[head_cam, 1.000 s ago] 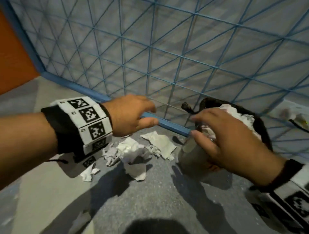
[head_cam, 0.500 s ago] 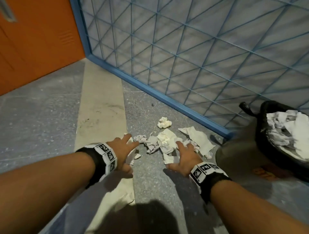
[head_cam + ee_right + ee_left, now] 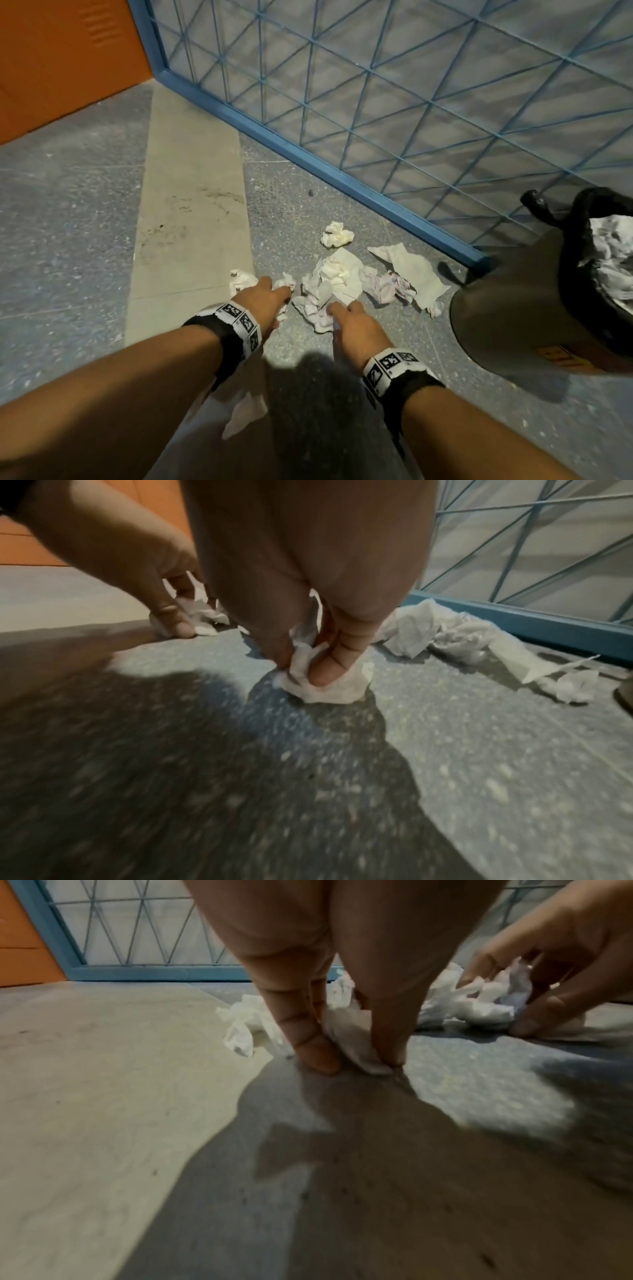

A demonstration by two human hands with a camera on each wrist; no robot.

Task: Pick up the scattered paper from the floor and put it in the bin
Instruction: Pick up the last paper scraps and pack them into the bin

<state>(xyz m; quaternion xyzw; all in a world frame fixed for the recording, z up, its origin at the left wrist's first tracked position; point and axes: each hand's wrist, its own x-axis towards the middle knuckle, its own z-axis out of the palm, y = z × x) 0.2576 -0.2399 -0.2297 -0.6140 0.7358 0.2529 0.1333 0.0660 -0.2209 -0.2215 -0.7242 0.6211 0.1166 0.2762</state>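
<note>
While both hands pinch crumpled white paper scraps off the floor: gathering step; next, lift to black-lined bin.

Left hand, right hand.

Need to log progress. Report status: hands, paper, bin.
Left hand pinching a paper scrap; right hand pinching a crumpled wad. More paper on floor. Bin right, path clear.

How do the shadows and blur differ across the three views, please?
Head view: sharp; the arms' shadow darkens the grey speckled floor in front of the person. Left wrist view: soft, a dark shadow under the left hand, pinching white crumpled paper. Right wrist view: foreground floor smeared; right hand pinching a white paper wad stays fairly clear.
</note>
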